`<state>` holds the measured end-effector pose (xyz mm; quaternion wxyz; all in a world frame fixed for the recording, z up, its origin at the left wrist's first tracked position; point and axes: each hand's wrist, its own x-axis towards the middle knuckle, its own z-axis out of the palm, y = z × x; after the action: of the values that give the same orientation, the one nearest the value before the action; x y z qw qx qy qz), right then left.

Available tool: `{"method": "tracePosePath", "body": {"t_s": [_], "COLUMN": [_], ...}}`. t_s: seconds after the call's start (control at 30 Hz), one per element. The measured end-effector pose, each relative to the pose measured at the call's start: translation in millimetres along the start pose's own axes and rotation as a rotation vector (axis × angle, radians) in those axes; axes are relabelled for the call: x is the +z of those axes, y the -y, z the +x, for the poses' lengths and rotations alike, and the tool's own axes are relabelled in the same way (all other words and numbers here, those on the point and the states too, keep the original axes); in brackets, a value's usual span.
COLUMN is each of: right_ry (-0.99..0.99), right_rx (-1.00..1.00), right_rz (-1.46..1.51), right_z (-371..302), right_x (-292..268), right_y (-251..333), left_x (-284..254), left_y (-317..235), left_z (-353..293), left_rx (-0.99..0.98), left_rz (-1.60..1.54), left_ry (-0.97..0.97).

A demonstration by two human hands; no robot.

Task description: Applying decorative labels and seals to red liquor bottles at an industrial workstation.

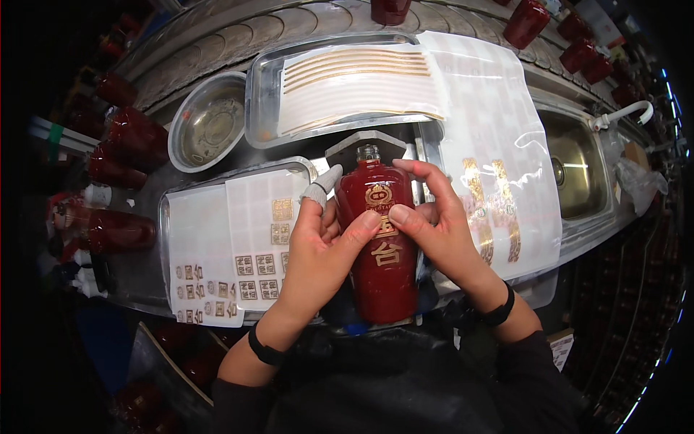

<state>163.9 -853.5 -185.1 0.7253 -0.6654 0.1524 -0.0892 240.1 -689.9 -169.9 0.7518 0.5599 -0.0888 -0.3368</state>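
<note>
A glossy dark red bottle (383,293) with a bare glass neck lies in front of me, its neck pointing away. Gold characters and a round gold emblem (379,195) run down its face. My left hand (318,246) grips the bottle's left side, a pale finger cot on its index finger. From the other side my right hand (452,235) holds it too, index finger at the shoulder. Both thumbs press on the gold lettering just below the emblem, partly covering it. A grey angular holder (396,147) shows behind the bottle's neck.
At left, a metal tray (307,168) carries sheets of gold decals (266,265). Beyond are a metal bowl (208,123) and a tray (264,134) with gold strips (354,65). A decal sheet (535,239), sink (578,166) and faucet (629,112) are right. Red bottles (123,231) stand around.
</note>
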Motion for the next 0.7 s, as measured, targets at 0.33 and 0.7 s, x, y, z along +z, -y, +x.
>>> {"method": "tracePosePath", "body": {"t_s": [0.33,0.7], "right_ry": [0.067,0.043], "right_rx": [0.183,0.081], "right_rz": [-0.025,0.033], "right_z": [-29,-30], "right_x": [-4,11], "right_y": [13,18], "left_x": [-3,-4], "left_y": [5,2], "left_z": [-11,-12], "left_rx": [0.011,-0.015], "left_rz": [-0.047,-0.045], "left_ry": [0.028,0.042]}}
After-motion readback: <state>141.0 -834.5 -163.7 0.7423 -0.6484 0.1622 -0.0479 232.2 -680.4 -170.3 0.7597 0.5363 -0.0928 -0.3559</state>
